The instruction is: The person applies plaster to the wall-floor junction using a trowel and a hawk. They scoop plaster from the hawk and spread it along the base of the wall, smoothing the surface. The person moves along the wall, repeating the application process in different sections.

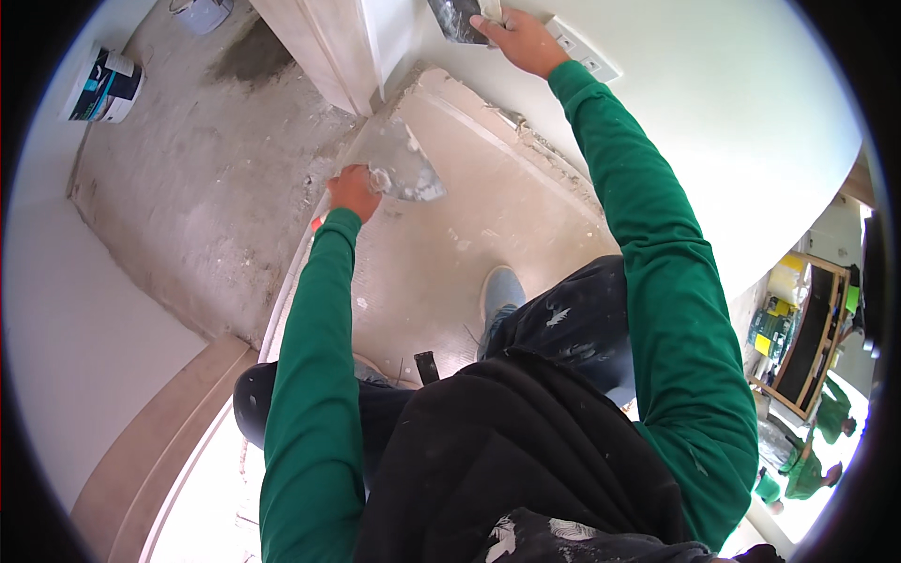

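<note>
While reaching up to the pale wall (pixel 741 141), R hand (pixel 530 42): closed, gripping a dark-bladed scraper (pixel 456 21) right by the white wall plate (pixel 584 52); touching the wall or just off, can't tell.
L hand (pixel 355 192): closed round the handle end of a wide scraper (pixel 418 174), out over the floor (pixel 206 188), nr the foot of the door frame (pixel 314 47).
Wide scraper: broad blade pointing R, white dabs nr the fingers, prob. filler & not used up.
Pale wall: smooth & even round the plate; looks mostly done there.
Wall base: ragged strip (pixel 540 145), broken & rough; looks unfinished.
Progress: part-way, at a guess; patch at the dark blade cut by top edge, can't judge.
Count: 2 hands, 2 scrapers, 1 wall plate, 1 door frame, 2 buckets (pixel 120 89) far L, 1 clear grey shoe (pixel 503 289), approx 3 people (pixel 805 477) in green, far R.
</note>
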### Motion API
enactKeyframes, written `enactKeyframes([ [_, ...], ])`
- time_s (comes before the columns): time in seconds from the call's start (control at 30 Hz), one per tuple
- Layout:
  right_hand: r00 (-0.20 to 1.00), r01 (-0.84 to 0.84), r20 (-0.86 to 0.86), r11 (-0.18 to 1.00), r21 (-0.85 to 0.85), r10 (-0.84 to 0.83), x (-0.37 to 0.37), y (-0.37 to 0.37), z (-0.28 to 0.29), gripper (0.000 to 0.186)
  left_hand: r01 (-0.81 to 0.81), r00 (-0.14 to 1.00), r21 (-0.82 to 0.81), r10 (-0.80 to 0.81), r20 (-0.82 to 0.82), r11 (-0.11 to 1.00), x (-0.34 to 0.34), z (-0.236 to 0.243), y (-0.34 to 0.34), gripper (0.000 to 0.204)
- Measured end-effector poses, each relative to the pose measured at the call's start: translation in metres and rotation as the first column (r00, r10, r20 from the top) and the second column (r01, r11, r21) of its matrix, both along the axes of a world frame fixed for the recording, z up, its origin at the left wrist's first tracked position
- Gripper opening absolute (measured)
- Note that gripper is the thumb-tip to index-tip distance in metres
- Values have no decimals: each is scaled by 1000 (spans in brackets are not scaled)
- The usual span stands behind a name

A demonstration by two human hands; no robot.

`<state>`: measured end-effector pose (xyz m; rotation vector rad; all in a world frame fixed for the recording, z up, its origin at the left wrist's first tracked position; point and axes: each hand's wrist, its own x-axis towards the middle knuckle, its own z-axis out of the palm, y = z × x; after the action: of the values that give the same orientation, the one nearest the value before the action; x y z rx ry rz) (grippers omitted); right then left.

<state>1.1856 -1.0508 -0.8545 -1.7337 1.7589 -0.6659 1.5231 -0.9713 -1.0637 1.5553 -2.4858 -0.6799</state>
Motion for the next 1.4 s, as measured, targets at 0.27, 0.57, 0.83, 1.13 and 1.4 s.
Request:
enactKeyframes([
  [0.27,476,64,858,981,183,-191,37,19,-52,43,181,951,160,-131,-281,970,10,24,64,37],
  [0.57,1,252,750,726,640,-662,95,10,-159,38,134,953,188,-74,-294,973,18,10,85,48],
  [0.83,306,414,651,713,566,-695,80,61,-293,30,-89,946,432,211,-244,897,141,81,21,29],
  [1.13,223,553,616,619,558,-755,120,13,-277,35,-526,821,282,565,-77,803,288,231,68,30],
  [1.4,576,725,252,629,281,-777,148,4,-285,36,-736,500,405,839,-213,542,363,221,150,41],
])
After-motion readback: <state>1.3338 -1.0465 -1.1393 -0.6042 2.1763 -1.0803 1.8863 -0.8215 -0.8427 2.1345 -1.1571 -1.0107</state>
